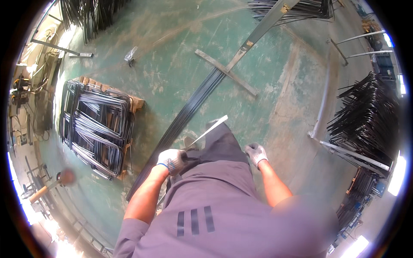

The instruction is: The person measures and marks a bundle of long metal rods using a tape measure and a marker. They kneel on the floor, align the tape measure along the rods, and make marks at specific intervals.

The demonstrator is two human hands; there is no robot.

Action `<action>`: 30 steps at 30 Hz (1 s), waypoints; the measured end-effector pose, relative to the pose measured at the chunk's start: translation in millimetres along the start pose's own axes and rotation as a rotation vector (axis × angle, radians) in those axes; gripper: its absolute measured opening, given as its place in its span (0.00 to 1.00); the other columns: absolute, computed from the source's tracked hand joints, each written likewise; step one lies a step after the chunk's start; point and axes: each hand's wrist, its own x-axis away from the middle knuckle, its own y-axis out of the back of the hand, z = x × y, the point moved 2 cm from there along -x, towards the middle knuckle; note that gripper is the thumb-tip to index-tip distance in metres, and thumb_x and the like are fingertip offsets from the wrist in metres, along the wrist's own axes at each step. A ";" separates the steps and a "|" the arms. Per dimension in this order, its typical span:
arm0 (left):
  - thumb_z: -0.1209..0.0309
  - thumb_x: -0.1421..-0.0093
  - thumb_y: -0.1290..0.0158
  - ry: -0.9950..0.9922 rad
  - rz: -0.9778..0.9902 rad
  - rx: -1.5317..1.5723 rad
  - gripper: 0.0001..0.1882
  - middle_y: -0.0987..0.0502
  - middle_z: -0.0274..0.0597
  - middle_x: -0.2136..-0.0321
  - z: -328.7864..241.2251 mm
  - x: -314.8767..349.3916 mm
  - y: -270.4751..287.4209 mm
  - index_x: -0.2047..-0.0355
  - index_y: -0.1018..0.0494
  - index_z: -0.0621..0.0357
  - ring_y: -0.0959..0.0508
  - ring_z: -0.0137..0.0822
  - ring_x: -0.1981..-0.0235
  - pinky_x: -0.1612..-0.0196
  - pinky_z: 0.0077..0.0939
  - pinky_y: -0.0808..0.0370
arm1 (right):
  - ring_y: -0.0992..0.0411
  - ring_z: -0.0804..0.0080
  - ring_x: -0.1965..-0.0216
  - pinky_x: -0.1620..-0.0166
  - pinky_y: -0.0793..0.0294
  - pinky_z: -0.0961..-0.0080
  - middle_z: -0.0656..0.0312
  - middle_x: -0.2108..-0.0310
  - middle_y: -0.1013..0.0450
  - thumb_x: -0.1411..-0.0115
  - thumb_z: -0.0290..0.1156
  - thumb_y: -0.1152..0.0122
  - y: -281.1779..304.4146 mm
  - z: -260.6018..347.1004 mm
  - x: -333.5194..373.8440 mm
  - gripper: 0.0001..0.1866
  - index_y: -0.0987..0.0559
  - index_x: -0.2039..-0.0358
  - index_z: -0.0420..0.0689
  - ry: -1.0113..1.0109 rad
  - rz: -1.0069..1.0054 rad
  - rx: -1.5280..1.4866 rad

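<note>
My left hand (173, 161), in a pale knitted work glove, is closed in front of my left hip. Dark fabric lies against its fingertips, and what it grips is hidden. From beside this hand a narrow white strip (210, 131) slants up and right along my dark trouser leg (221, 144); I cannot tell whether the hand holds it. My right hand (256, 154), gloved too, hangs beside my right hip with its fingers curled, and nothing shows in it. A bundle of long dark metal rods (189, 107) lies on the floor left of my legs.
The rods meet a long metal beam (262, 32) with a crossbar (226, 73). At left, bent metal frames (97, 124) are stacked on a wooden pallet (137, 102). A rack of dark bent rods (365, 120) stands at right. Crumpled plastic (130, 56) lies on the green floor.
</note>
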 end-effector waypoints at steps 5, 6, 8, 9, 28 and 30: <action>0.52 0.37 0.38 0.254 0.147 0.058 0.18 0.11 0.50 0.62 41.6 2.8 -14.3 0.56 0.12 0.49 0.11 0.54 0.57 0.52 0.46 0.15 | 0.14 0.56 0.53 0.46 0.19 0.61 0.47 0.56 0.12 0.35 0.47 0.30 9.8 0.9 -55.3 0.23 0.11 0.51 0.40 -0.045 0.050 0.067; 0.51 0.37 0.38 0.332 0.177 0.130 0.19 0.11 0.50 0.63 46.1 6.8 -19.4 0.56 0.11 0.50 0.11 0.52 0.59 0.52 0.44 0.15 | 0.14 0.57 0.55 0.47 0.18 0.61 0.48 0.57 0.12 0.34 0.46 0.30 13.5 -0.6 -72.4 0.23 0.11 0.50 0.39 -0.025 0.056 0.099; 0.52 0.37 0.36 0.485 0.216 0.308 0.20 0.11 0.50 0.64 30.3 26.0 -6.7 0.55 0.11 0.52 0.10 0.51 0.61 0.53 0.43 0.15 | 0.13 0.52 0.51 0.44 0.18 0.60 0.46 0.55 0.12 0.35 0.46 0.30 30.1 9.4 -103.6 0.24 0.11 0.49 0.39 -0.004 0.080 0.103; 0.49 0.38 0.34 0.514 0.184 0.268 0.22 0.10 0.51 0.62 29.0 30.8 -17.2 0.54 0.11 0.53 0.10 0.49 0.59 0.52 0.43 0.16 | 0.13 0.53 0.51 0.44 0.18 0.60 0.46 0.55 0.12 0.35 0.46 0.30 44.0 24.7 -121.6 0.24 0.11 0.49 0.39 0.004 0.095 0.130; 0.68 0.35 0.30 0.549 -0.356 1.177 0.13 0.11 0.38 0.66 -51.7 14.6 -113.6 0.56 0.12 0.65 0.15 0.23 0.63 0.57 0.25 0.18 | 0.15 0.50 0.51 0.45 0.19 0.59 0.47 0.56 0.13 0.38 0.49 0.30 122.2 119.3 -219.6 0.22 0.11 0.54 0.43 0.088 0.140 0.195; 0.67 0.36 0.28 0.500 -0.388 1.213 0.15 0.10 0.38 0.64 -49.5 16.0 -118.7 0.55 0.13 0.65 0.15 0.24 0.64 0.57 0.25 0.18 | 0.14 0.54 0.55 0.48 0.19 0.60 0.48 0.60 0.13 0.37 0.48 0.30 117.1 113.8 -216.2 0.23 0.11 0.54 0.41 0.121 0.109 0.213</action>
